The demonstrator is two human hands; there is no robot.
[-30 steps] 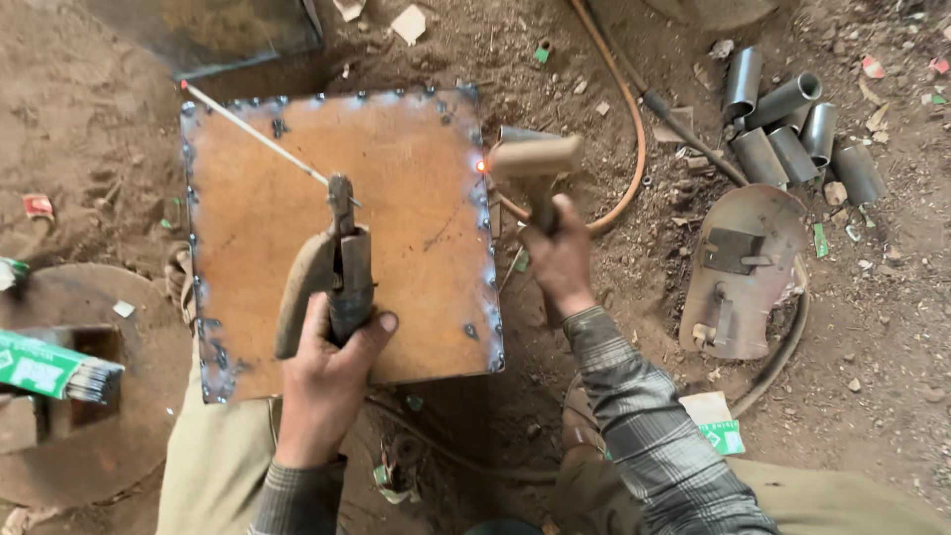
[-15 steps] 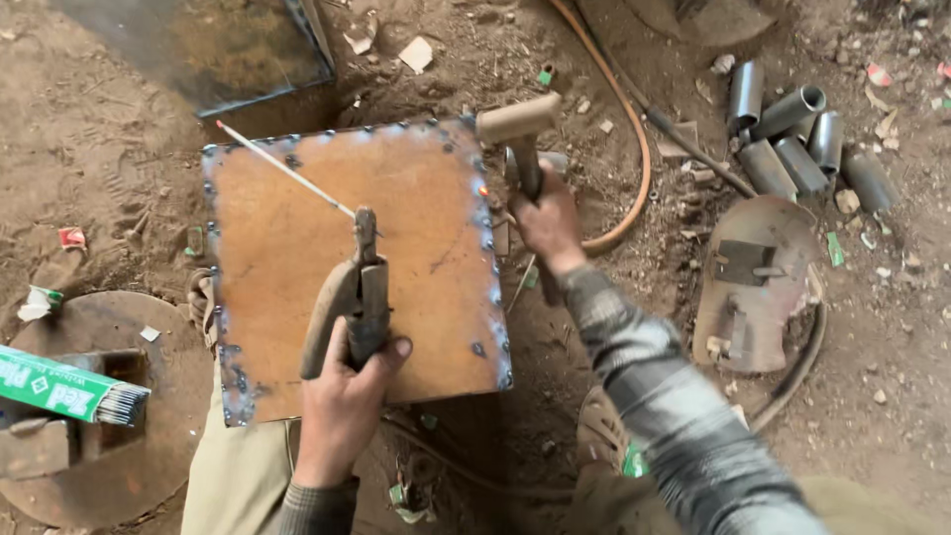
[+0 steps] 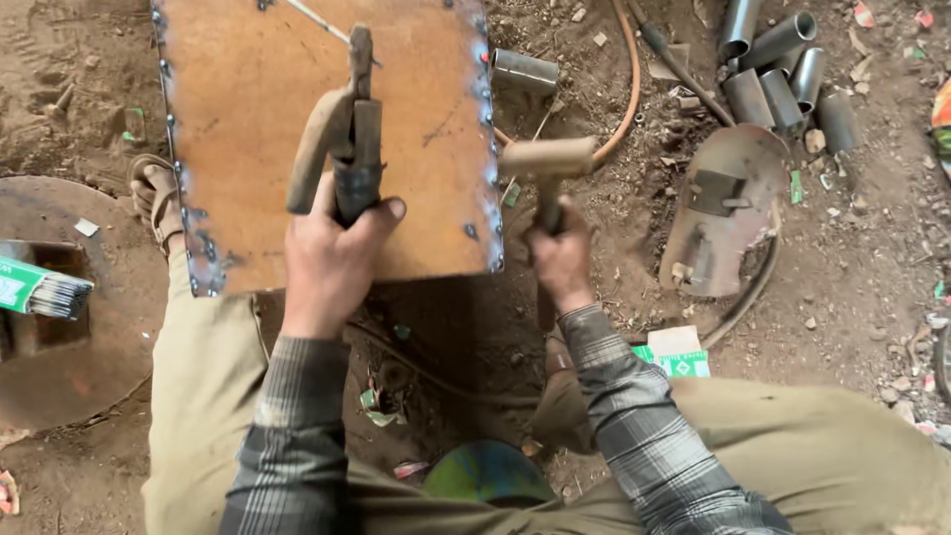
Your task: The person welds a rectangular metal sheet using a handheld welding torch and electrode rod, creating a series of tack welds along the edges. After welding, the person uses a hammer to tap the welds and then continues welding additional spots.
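A welding electrode holder (image 3: 349, 149) is being gripped in the left hand (image 3: 332, 260), the fingers wrapped tight round its dark handle, and it is being held over the rusty steel plate (image 3: 416, 109) with the thin rod (image 3: 317, 20) slanting away toward the plate's far edge. A hammer (image 3: 547, 163) with a pale cylindrical head is being clasped in the right hand (image 3: 560, 260), fist closed round the shaft, and its head is being carried just off the plate's right edge, level with the row of bluish weld tacks (image 3: 489, 149) running along that edge. The plate is lying on bare earth between the person's knees, a sandalled foot (image 3: 154, 193) touching its left edge. By the look of it, slag is being chipped from the tacks; the work is likely being done best when short, glancing taps are being laid along the seam itself, the head kept on the bead rather than the sheet, and the holder kept lifted so that the rod is not touching the metal. A welding face shield (image 3: 723, 208) is lying on the ground to the right, short steel pipe pieces (image 3: 783, 69) beyond it, an orange hose (image 3: 626, 79) near the plate's far right corner, and a green packet of electrodes (image 3: 40, 289) on a round rusty disc (image 3: 109, 337) at the left.
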